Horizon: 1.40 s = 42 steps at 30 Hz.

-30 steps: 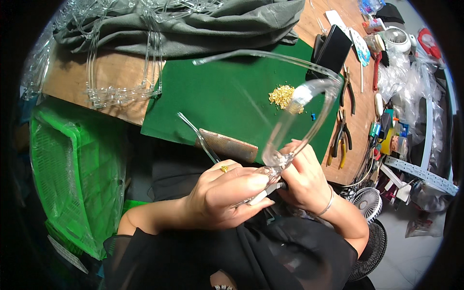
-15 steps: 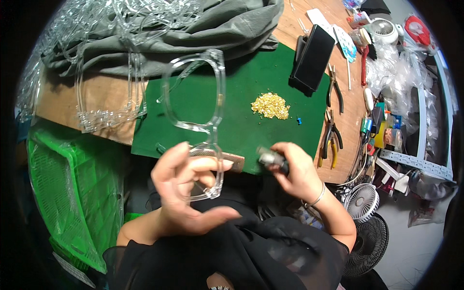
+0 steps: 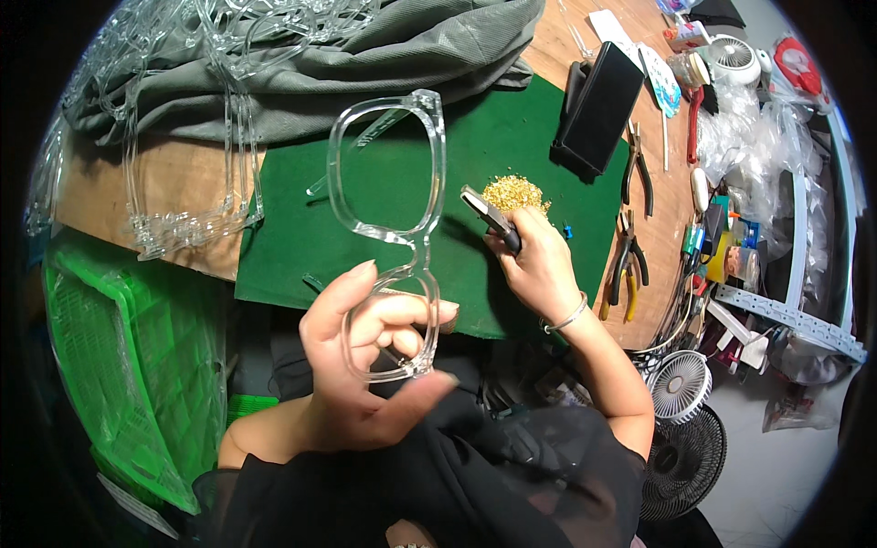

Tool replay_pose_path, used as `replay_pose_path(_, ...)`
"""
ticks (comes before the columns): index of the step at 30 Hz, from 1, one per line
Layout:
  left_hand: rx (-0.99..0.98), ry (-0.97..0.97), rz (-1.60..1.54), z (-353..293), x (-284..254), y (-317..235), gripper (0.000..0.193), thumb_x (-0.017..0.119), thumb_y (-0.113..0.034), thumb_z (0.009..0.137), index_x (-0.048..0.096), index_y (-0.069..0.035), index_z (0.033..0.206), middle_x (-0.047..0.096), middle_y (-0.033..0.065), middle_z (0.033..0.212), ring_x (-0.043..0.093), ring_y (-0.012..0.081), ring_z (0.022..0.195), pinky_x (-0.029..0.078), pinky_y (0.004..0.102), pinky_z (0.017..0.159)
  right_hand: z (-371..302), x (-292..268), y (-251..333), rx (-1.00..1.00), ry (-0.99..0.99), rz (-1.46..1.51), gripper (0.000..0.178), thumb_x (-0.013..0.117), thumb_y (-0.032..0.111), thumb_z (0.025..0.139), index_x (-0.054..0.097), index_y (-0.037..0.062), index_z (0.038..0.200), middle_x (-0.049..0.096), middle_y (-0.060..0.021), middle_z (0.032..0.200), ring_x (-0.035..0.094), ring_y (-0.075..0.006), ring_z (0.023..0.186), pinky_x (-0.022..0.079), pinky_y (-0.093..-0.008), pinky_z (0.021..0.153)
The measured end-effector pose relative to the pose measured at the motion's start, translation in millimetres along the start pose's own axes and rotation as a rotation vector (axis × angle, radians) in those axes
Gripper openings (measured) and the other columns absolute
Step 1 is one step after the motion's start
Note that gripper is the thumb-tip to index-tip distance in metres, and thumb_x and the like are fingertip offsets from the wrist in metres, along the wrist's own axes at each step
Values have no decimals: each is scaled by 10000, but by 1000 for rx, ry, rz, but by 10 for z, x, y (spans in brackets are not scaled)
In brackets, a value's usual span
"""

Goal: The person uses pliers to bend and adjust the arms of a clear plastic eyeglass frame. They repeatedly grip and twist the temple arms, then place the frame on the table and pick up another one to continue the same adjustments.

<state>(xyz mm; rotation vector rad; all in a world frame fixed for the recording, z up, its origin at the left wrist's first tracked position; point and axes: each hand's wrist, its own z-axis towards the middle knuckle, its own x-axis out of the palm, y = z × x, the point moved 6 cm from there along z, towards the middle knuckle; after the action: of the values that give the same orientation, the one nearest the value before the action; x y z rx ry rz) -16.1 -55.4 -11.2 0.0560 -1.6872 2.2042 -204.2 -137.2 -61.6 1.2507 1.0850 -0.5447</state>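
Observation:
My left hand [image 3: 343,388] grips a clear plastic eyeglass frame [image 3: 438,173] by its lower rim, fingers curled through the lens opening and thumb at the end piece. The frame stands roughly upright above the green mat [image 3: 301,247], with a temple arm slanting behind it. My right hand [image 3: 541,267] is closed around a small tool [image 3: 491,216] with a dark handle and a flat metal end; its exact kind is unclear. The fingers are at the near edge of a pile of tiny gold metal pieces [image 3: 510,192], partly covering it.
More clear frames [image 3: 192,228] lie at the left, by a grey cloth [image 3: 301,100]. A black phone [image 3: 598,110] leans behind the pile. Pliers [image 3: 630,173] and cutters [image 3: 625,260] lie right of the mat. A green crate [image 3: 137,356] stands left; a white fan [image 3: 679,385] stands right.
My right hand has moved up and forward with the tool, from the mat's near edge to the gold pile. The eyeglass frame in my left hand has shifted slightly right; the thumb has closed toward it.

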Motion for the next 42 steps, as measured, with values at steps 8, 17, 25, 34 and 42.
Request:
replay_pose_path(8, -1, 29, 113, 48, 104, -20, 960, 649, 133, 716, 9, -71, 1402, 480, 262, 1210, 595, 134, 817, 489, 241, 751, -167, -255, 273, 67, 35, 374, 121, 608, -10, 736, 532, 4, 828, 554, -143, 765, 563, -304, 695, 460, -341, 650)
replay_pose_path(17, -31, 7, -28, -67, 185, -94, 960, 611, 155, 750, -44, -68, 1416, 428, 302, 1283, 623, 202, 919, 502, 279, 815, -510, -499, 1079, -631, -206, 537, 169, 704, 3, 679, 599, 39, 806, 600, -52, 733, 557, -194, 616, 439, -319, 606)
replay_pose_path(25, -51, 64, -51, -100, 183, -118, 935, 578, 163, 764, -46, -73, 1419, 404, 325, 1293, 626, 212, 925, 492, 283, 806, -501, -465, 1075, -682, -198, 645, 165, 740, 35, 702, 615, 33, 810, 599, -56, 729, 558, -197, 613, 441, -327, 599)
replay_pose_path(34, 2, 111, -40, -91, 172, -129, 927, 585, 161, 767, -33, -67, 1419, 411, 323, 1285, 631, 239, 928, 501, 302, 792, -478, -421, 1052, -639, -129, 778, 158, 747, 44, 707, 629, 36, 812, 604, -51, 733, 570, -194, 623, 424, -310, 583)
replay_pose_path(42, 8, 92, -76, -77, 156, -132, 902, 601, 160, 754, 9, -31, 1407, 438, 312, 1266, 635, 262, 934, 512, 307, 773, -453, -404, 1072, -618, -75, 789, 151, 731, 69, 746, 612, 56, 838, 599, -34, 743, 572, -186, 635, 416, -302, 597)
